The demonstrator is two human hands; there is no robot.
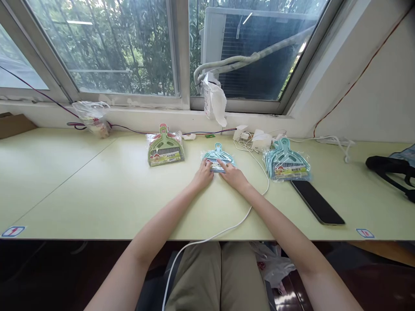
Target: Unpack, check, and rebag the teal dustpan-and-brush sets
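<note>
In the middle of the table lies a light-blue mini dustpan and brush set (218, 152) in a clear plastic wrapper, its handle pointing at the window. My left hand (203, 172) holds the lower left part of the packet, fingers bent over its front. At the lower right part, my right hand (234, 175) grips it too, with the index finger stretched across the label. The fingertips of both hands cover some of the label and brush. Whether the packet touches the tabletop under my fingers is hard to see.
Wrapped green dustpan sets (165, 149) lie to the left, a pile of blue ones (287, 160) to the right. A black phone (317, 202) rests near that pile. A white cable (240, 222) runs under my right forearm over the table edge. A plastic bag (94, 119) stands by the wall.
</note>
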